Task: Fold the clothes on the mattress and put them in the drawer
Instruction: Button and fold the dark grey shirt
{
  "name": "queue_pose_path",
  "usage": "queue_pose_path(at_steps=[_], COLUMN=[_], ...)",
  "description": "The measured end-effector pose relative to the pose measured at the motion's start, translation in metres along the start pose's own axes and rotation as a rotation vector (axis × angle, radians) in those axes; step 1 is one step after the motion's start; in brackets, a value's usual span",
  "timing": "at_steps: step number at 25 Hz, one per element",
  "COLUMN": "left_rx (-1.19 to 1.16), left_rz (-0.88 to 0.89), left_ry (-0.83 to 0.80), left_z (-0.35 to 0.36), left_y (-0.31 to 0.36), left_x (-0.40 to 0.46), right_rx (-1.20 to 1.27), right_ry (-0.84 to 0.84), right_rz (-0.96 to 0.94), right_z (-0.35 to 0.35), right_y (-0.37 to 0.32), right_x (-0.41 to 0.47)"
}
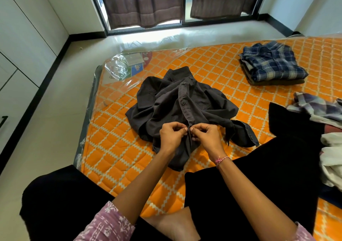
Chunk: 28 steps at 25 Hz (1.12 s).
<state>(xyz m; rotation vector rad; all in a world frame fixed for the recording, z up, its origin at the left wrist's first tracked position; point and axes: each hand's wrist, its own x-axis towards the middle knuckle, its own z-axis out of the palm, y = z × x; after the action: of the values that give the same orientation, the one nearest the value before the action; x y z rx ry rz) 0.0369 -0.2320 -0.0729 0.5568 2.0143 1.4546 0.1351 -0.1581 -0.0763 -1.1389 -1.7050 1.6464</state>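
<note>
Down at the near edge, the person sits cross-legged on the mattress (114, 159), both forearms reaching forward. The left hand (171, 136) and the right hand (207, 136) meet at the lower front of the dark grey shirt (177, 100), and both sets of fingers are curled in, thumb against forefinger, pinching the button placket from either side, left hand on the left edge, right hand on the right. Looks like a button is being done up here before any folding starts, though the button itself is hidden under the fingertips.

The key relation: the shirt lies straight ahead of the hands, crumpled, its long axis running away from the person, hem nearest and collar farthest. The placket runs up that same line, with 1 button (183, 102) visible farther up. Both hands are equally near, so neither has the advantage.

To the right, a loose heap of unfolded clothes (314, 107). Farther back on the right, a folded stack topped by a blue plaid shirt (272, 63). No drawer is in view.
</note>
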Motion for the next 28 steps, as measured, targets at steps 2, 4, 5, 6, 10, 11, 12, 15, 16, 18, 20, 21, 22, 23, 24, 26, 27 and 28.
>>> queue_pose_path(at_steps=[2, 4, 5, 6, 10, 11, 12, 15, 16, 18, 20, 21, 22, 23, 24, 26, 27, 28], left_rx=[-0.141, -0.264, -0.297, -0.323, -0.402, -0.377, -0.336, -0.295, -0.329, -0.418, -0.537, -0.594, -0.638, -0.664, -0.675, -0.616, -0.536, -0.433], left_rz=[-0.108, -0.209, -0.238, -0.255, -0.262, -0.253, -0.244, -0.276, -0.293, -0.335, -0.397, -0.426, -0.443, -0.446, -0.435, -0.350, -0.278, -0.193], left_ry=[0.002, -0.008, -0.012, -0.015, -0.035, -0.063, -0.090, -0.088, -0.080, -0.059, -0.026, -0.010, 0.006, 0.020, 0.036, 0.059, 0.054, 0.033], left_z=[0.003, 0.005, 0.006, 0.008, 0.011, 0.012, 0.013, 0.017, 0.019, 0.022, 0.022, 0.022, 0.022, 0.022, 0.023, 0.023, 0.021, 0.018], left_y=[-0.001, -0.001, -0.002, -0.001, 0.001, 0.002, 0.003, 0.006, 0.007, 0.010, 0.010, 0.010, 0.010, 0.009, 0.008, 0.006, 0.004, 0.001], left_x=[-0.001, -0.001, -0.002, -0.002, -0.004, -0.004, -0.004, 0.000, 0.000, -0.001, 0.000, 0.000, 0.001, 0.002, 0.003, 0.002, 0.002, 0.003], right_rx=[-0.123, -0.279, -0.343, -0.397, -0.567, -0.603, -0.636, -0.642, -0.579, -0.439, -0.374, -0.360, -0.350, -0.337, -0.320, -0.286, -0.272, -0.273], right_ry=[0.012, 0.032, 0.042, 0.054, 0.119, 0.124, 0.131, 0.200, 0.225, 0.255, 0.255, 0.251, 0.247, 0.239, 0.227, 0.187, 0.154, 0.115], right_rz=[-0.036, -0.106, -0.146, -0.182, -0.257, -0.280, -0.308, -0.372, -0.361, -0.324, -0.318, -0.325, -0.330, -0.330, -0.320, -0.256, -0.209, -0.168], right_z=[0.000, -0.001, -0.002, -0.003, -0.002, -0.002, -0.002, -0.001, -0.001, -0.001, 0.000, 0.001, 0.002, 0.002, 0.003, 0.003, 0.002, 0.001], right_y=[-0.002, -0.003, -0.003, -0.003, -0.008, -0.008, -0.008, -0.003, -0.001, 0.004, 0.009, 0.010, 0.011, 0.011, 0.011, 0.008, 0.006, 0.002], right_x=[0.001, 0.000, 0.000, -0.001, -0.001, -0.001, -0.002, -0.008, -0.008, -0.007, -0.007, -0.006, -0.005, -0.004, -0.003, 0.000, 0.002, 0.004])
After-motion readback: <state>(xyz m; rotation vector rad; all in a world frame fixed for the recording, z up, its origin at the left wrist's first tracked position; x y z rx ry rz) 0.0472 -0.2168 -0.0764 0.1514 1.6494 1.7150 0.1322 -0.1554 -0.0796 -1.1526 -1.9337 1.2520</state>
